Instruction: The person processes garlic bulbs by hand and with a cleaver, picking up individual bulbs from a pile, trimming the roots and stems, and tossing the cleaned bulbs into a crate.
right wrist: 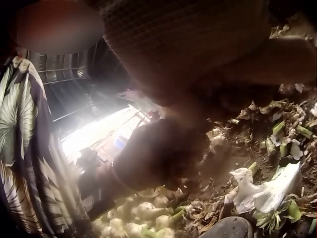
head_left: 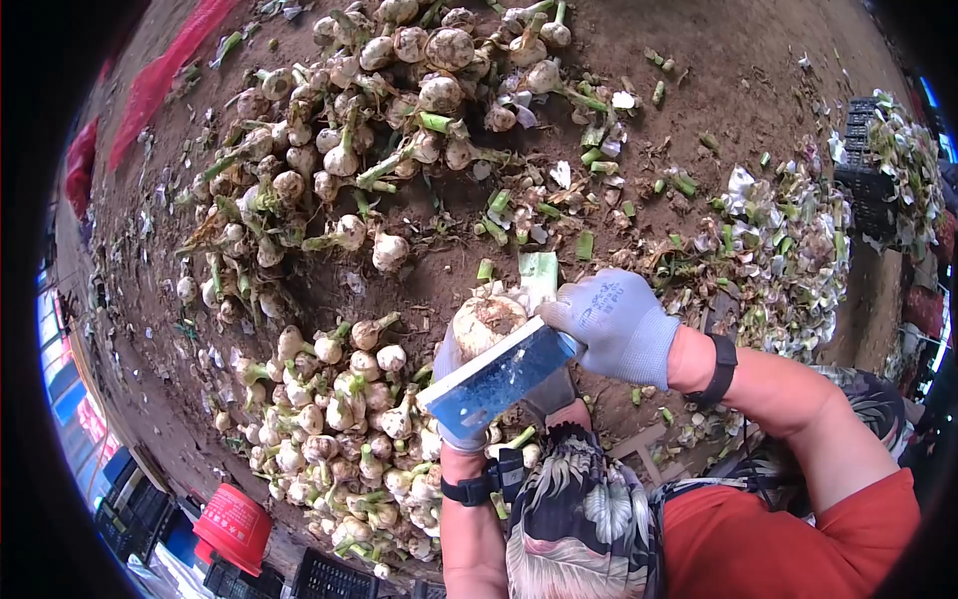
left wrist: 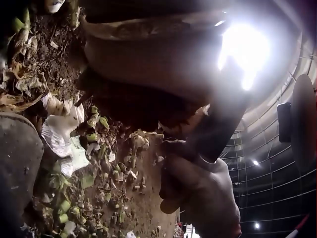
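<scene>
My gloved left hand point(head_left: 448, 361) grips a large garlic bulb point(head_left: 484, 321), its brown, dirt-streaked root end facing up. In my gloved right hand point(head_left: 621, 324) is a broad-bladed knife point(head_left: 504, 384). The blade slants across the near side of the bulb and hides much of the left hand. In the left wrist view, the right hand point(left wrist: 203, 193) shows in shadow with its fingers curled. The right wrist view has the left hand point(right wrist: 153, 153) as a dark shape. Just beyond the bulb lies a pale green stalk sheath point(head_left: 539, 275).
Heaps of untrimmed garlic point(head_left: 339, 160) cover the soil ahead. Trimmed bulbs point(head_left: 349, 449) are piled at the left hand's side. Peelings and cut stalks point(head_left: 788, 260) lie to the right, beside a black crate point(head_left: 866, 170). A red bucket point(head_left: 233, 527) stands at the lower left.
</scene>
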Action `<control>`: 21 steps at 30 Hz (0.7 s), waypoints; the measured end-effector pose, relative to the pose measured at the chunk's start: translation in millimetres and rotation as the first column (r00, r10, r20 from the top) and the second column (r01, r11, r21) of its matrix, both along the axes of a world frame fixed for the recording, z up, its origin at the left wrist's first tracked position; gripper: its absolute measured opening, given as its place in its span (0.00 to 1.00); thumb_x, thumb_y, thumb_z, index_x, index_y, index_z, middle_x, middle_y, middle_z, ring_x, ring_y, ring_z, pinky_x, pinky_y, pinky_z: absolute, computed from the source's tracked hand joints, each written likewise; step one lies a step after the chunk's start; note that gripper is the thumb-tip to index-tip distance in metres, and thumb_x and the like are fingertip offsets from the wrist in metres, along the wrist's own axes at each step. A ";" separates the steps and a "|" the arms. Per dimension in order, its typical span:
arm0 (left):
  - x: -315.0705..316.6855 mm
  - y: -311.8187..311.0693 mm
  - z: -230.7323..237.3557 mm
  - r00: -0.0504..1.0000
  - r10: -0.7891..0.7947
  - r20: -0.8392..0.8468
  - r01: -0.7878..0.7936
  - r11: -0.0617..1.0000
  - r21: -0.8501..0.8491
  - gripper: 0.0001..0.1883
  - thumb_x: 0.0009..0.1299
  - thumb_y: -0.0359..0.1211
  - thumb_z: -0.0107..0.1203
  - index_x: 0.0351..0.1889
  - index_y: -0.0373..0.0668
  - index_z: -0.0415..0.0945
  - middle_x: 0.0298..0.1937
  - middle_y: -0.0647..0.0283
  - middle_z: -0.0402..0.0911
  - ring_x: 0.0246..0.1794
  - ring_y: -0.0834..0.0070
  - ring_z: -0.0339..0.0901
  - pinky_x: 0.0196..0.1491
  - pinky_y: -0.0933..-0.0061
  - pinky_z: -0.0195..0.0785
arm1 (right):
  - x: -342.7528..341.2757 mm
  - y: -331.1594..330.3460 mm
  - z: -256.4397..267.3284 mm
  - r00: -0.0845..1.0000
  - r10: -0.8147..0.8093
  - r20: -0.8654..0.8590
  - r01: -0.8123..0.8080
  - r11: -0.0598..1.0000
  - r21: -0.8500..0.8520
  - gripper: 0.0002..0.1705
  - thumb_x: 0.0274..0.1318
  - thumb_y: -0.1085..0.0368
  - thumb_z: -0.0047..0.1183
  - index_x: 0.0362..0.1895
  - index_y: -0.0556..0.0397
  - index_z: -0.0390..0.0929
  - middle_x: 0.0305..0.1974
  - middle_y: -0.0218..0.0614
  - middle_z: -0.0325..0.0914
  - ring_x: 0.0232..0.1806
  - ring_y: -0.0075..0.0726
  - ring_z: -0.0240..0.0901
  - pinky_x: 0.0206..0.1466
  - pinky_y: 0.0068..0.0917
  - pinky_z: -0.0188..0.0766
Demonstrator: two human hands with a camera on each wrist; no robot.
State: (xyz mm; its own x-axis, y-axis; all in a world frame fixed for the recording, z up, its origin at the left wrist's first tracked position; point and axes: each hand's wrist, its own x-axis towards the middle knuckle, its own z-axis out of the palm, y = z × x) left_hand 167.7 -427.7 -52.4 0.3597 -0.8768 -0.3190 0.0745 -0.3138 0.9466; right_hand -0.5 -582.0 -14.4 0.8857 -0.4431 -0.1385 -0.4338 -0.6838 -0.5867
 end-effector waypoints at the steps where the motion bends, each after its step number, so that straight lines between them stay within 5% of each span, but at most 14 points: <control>1: 1.5 0.3 0.6 1.000 -0.005 0.011 0.005 1.000 -0.016 0.23 0.73 0.32 0.56 0.64 0.33 0.70 0.56 0.57 0.81 0.54 0.71 0.78 0.57 0.70 0.72 | 0.2 1.9 0.3 1.000 -0.011 0.016 0.011 1.000 -0.001 0.16 0.45 0.65 0.58 0.43 0.43 0.79 0.27 0.34 0.77 0.31 0.45 0.80 0.33 0.43 0.74; 2: 0.3 4.7 -0.5 1.000 -0.006 0.011 0.006 1.000 -0.013 0.23 0.73 0.32 0.56 0.64 0.33 0.70 0.56 0.57 0.81 0.54 0.71 0.78 0.57 0.70 0.72 | 0.0 4.6 0.9 0.999 -0.023 0.031 0.023 1.000 0.001 0.16 0.45 0.65 0.58 0.43 0.44 0.79 0.27 0.34 0.78 0.30 0.45 0.80 0.32 0.43 0.74; 5: -2.6 22.2 -17.8 0.900 -0.119 0.419 0.133 0.991 -0.004 0.21 0.69 0.24 0.57 0.61 0.35 0.71 0.51 0.60 0.81 0.50 0.69 0.78 0.56 0.68 0.72 | -0.2 8.9 2.2 0.997 -0.058 -0.053 0.059 0.998 0.014 0.16 0.44 0.65 0.58 0.42 0.44 0.79 0.28 0.35 0.78 0.31 0.47 0.80 0.32 0.43 0.74; 6: -3.7 27.3 -20.8 0.901 -0.122 0.417 0.135 0.991 -0.003 0.21 0.69 0.24 0.57 0.61 0.35 0.71 0.51 0.60 0.81 0.50 0.69 0.78 0.56 0.68 0.72 | -0.3 9.0 3.3 0.997 -0.061 -0.055 0.061 0.998 0.015 0.16 0.44 0.65 0.58 0.42 0.44 0.79 0.28 0.35 0.78 0.31 0.47 0.80 0.32 0.43 0.74; 9: -6.1 10.8 4.3 0.998 -0.002 0.062 -0.003 0.996 0.093 0.29 0.63 0.27 0.64 0.63 0.35 0.71 0.52 0.56 0.82 0.52 0.71 0.79 0.56 0.69 0.72 | 1.1 11.4 4.3 0.999 -0.010 -0.031 0.013 0.996 0.089 0.18 0.43 0.65 0.59 0.44 0.44 0.79 0.28 0.36 0.78 0.32 0.48 0.81 0.34 0.43 0.75; 18: -8.0 24.0 1.7 0.997 -0.024 0.077 0.021 0.999 0.035 0.28 0.61 0.29 0.66 0.60 0.35 0.73 0.52 0.56 0.82 0.49 0.67 0.81 0.54 0.69 0.74 | -11.7 16.4 -25.0 0.997 -0.055 0.051 0.045 0.984 0.174 0.14 0.41 0.66 0.60 0.37 0.45 0.79 0.26 0.37 0.77 0.29 0.50 0.79 0.31 0.42 0.73; 20: -5.4 11.7 5.3 0.951 -0.146 0.271 0.134 0.989 0.063 0.24 0.62 0.30 0.65 0.57 0.35 0.75 0.49 0.56 0.84 0.46 0.68 0.82 0.49 0.70 0.76 | -10.3 13.5 -26.5 0.998 -0.022 -0.062 0.035 0.977 0.210 0.21 0.44 0.67 0.55 0.47 0.43 0.81 0.30 0.40 0.82 0.33 0.50 0.82 0.36 0.43 0.77; 21: -11.5 13.7 21.9 0.982 -0.047 0.184 0.008 0.978 0.208 0.23 0.61 0.30 0.67 0.54 0.34 0.76 0.46 0.56 0.85 0.44 0.69 0.84 0.47 0.69 0.78 | -7.2 3.7 -32.0 0.929 -0.019 -0.368 0.148 0.933 0.327 0.19 0.48 0.66 0.51 0.46 0.44 0.83 0.32 0.44 0.83 0.34 0.49 0.83 0.38 0.42 0.78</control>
